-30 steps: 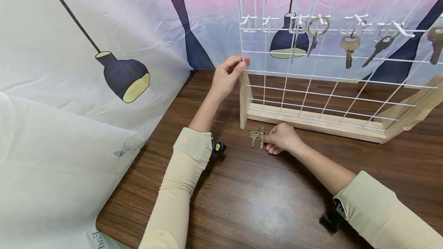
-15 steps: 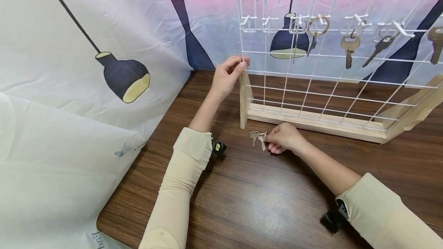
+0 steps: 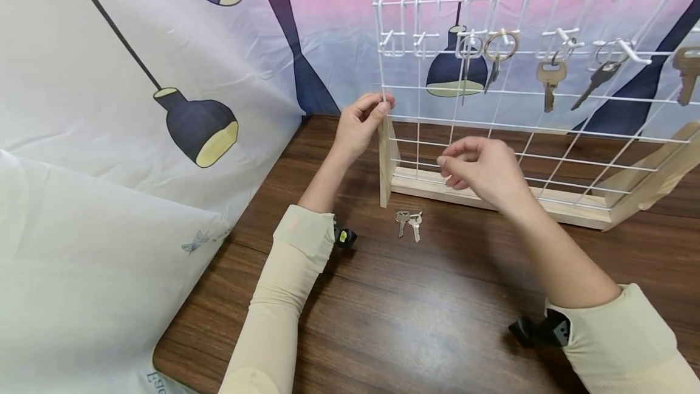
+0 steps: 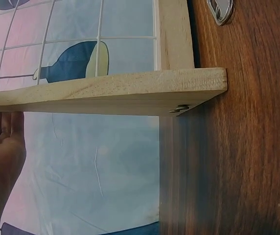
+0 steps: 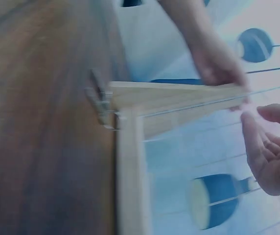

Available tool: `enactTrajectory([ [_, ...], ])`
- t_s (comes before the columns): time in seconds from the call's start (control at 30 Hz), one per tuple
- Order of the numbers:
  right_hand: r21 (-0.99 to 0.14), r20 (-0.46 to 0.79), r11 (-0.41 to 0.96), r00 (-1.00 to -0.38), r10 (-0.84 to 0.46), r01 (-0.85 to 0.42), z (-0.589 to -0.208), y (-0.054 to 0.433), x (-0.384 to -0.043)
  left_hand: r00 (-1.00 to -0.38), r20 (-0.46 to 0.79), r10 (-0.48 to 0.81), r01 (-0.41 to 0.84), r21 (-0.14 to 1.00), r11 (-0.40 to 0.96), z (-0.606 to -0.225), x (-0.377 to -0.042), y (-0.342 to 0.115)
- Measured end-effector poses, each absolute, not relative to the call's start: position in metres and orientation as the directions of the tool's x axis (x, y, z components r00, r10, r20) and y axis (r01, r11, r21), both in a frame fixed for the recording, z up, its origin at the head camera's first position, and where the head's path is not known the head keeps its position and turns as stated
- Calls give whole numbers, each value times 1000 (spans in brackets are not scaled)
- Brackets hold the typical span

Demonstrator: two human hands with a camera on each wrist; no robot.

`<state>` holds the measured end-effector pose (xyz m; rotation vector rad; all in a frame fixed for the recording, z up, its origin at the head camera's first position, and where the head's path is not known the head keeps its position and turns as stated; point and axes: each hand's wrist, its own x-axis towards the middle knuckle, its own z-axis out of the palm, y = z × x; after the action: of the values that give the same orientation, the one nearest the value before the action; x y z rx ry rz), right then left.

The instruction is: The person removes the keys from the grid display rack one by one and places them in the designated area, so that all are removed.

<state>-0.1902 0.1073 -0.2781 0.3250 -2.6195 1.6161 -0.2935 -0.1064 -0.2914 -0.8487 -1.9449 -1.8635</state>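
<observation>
My left hand (image 3: 358, 123) pinches the left edge of a white wire grid rack, just above its wooden side support (image 3: 385, 163). In the left wrist view, the fingers (image 4: 4, 125) meet that wooden support from behind. My right hand (image 3: 487, 169) hovers before the lower grid with fingers loosely bent. Its thumb and fingertips stand apart in the right wrist view, nothing between them. Two keys on rings, a left key (image 3: 401, 222) and a right key (image 3: 415, 227), lie side by side on the table before the support; they look blurred in the right wrist view.
Higher on the grid, white hooks (image 3: 389, 41) run in a row. Several carry keys, among them a brass key (image 3: 551, 81) and a dark key (image 3: 601, 81). The wooden base rail (image 3: 437, 189) borders the brown table (image 3: 350, 315). A printed cloth (image 3: 109, 169) hangs at left and behind.
My right hand has let go of the right-hand key on the table and risen toward the grid. The key ended slightly turned. My left hand stays at the rack's edge.
</observation>
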Motion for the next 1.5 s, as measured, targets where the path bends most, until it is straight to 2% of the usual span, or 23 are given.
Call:
enactTrajectory([
  [0.1, -765, 310, 579, -949, -54, -282, -263, 107, -183, -772, 603, 200, 612, 791, -25, -291, -294, -106],
  [0.17, -698, 428, 641, -904, 15, -320, -254, 106, -180, -770, 606, 199, 614, 789, -24, -291, -294, -107],
  [0.3, -631, 614, 673, -779, 128, -386, -237, 104, -179, -770, 607, 197, 615, 788, -28, -291, -295, -106],
  [0.4, -598, 685, 690, -707, 174, -409, -225, 102, -182, -769, 608, 198, 615, 788, -30, -292, -295, -106],
  [0.8, -546, 711, 759, -675, 196, -354, -204, 87, -192, -774, 600, 201, 613, 790, -1, -292, -294, -106],
  [1.0, -539, 742, 746, -640, 200, -392, -208, 87, -193, -784, 590, 192, 600, 800, -11, -292, -293, -106],
  [1.23, -595, 718, 696, -654, 237, -401, -210, 87, -191, -772, 605, 195, 613, 790, -19, -294, -296, -107],
  [1.5, -575, 773, 647, -590, 232, -500, -213, 85, -179, -775, 600, 197, 609, 793, -15, -293, -296, -108],
])
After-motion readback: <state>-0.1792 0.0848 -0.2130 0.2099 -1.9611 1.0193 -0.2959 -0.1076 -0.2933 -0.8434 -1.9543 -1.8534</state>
